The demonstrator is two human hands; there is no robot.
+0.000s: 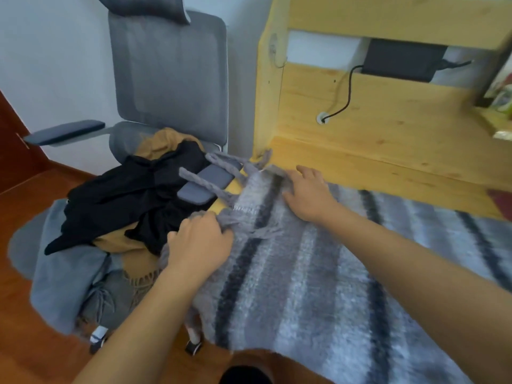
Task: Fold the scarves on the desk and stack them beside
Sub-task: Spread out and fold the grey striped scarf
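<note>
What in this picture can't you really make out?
- Head view: the striped scarf runs off the right and bottom edges, so its full length is unseen.
- The pile of cloths hides the chair seat.
- Left hand fingertips are buried in fringe.
- Items at the desk far right are blurred.

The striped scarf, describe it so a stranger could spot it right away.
Start at the pine desk. The striped scarf is spread across its near edge, under both hands. Unlike the plain black, tan and blue cloths piled on the grey chair, it is fuzzy grey with dark stripes and tassels.
</note>
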